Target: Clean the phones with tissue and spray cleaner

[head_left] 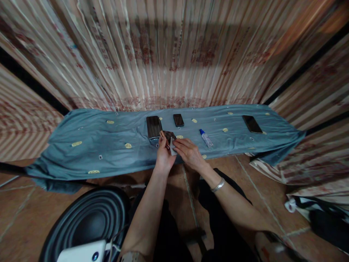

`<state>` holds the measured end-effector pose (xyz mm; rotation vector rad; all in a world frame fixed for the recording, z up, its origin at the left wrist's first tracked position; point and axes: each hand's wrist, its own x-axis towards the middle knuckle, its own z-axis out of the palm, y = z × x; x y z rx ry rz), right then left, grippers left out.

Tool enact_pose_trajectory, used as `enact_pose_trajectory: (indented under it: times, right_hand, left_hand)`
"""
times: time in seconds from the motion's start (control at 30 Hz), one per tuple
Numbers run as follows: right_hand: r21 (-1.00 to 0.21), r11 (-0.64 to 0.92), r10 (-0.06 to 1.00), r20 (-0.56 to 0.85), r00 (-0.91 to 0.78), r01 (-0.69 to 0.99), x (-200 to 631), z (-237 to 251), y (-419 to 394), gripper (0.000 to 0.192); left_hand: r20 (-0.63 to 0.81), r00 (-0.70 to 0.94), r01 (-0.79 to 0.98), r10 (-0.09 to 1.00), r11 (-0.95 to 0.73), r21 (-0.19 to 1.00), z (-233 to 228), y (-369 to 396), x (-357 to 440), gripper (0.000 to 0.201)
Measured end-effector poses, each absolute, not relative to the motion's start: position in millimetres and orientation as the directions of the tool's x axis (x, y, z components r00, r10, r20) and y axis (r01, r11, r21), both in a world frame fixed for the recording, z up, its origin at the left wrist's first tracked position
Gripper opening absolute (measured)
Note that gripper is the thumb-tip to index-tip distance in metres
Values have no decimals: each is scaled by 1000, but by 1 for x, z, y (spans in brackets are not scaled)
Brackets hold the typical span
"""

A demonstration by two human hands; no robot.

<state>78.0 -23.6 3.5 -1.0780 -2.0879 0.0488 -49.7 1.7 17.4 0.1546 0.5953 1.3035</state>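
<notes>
My left hand (163, 157) is closed around a dark, flat, checked-looking piece with a rose-gold edge (169, 135), held just over the front of the cloth-covered table. My right hand (188, 151) meets it from the right, its fingers pinched on a small pale grey flat piece (173, 148). What exactly these pieces are is too small to tell. Right behind my left hand lies a dark phone-like slab (154, 125). A smaller black rectangular item (178, 120) lies further back, and a clear tube with a blue cap (206, 138) is to the right of my right hand.
Blue patterned cloth (128, 160) covers the low table. A black phone-like slab (252, 124) lies at its right. Striped curtains (169, 54) hang behind, with dark poles at both sides. A round black ringed stool (89, 218) with a white device (81, 251) stands lower left.
</notes>
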Motion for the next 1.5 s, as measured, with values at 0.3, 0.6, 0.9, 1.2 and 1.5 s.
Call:
enact_pose_trajectory:
  times: [0.3,0.6,0.9,1.2,1.5]
  right_hand:
    - [-356,591,751,571,-331,724,81,5,-21,34]
    - [-416,644,725,599,-339,643,60,12,-14,31]
    - [-638,559,822,509,-256,529,38,16,-7,22]
    - [-776,368,922,377,-92,511,39,19,-3,20]
    - [-765,316,927,375,-11,562,62,21,2,18]
  left_hand:
    - [-369,0,-870,929,182,459,28,-1,-49,25]
    - [-403,-41,-860,914,172,480,24,4,-53,27]
    - [-296,-199,-752,934,48,657,13,2,-67,49]
    - [-235,-263,-681,936,-7,732,14,2,-56,42]
    - [-226,-180,-648,957,58,760,-2,3,-36,45]
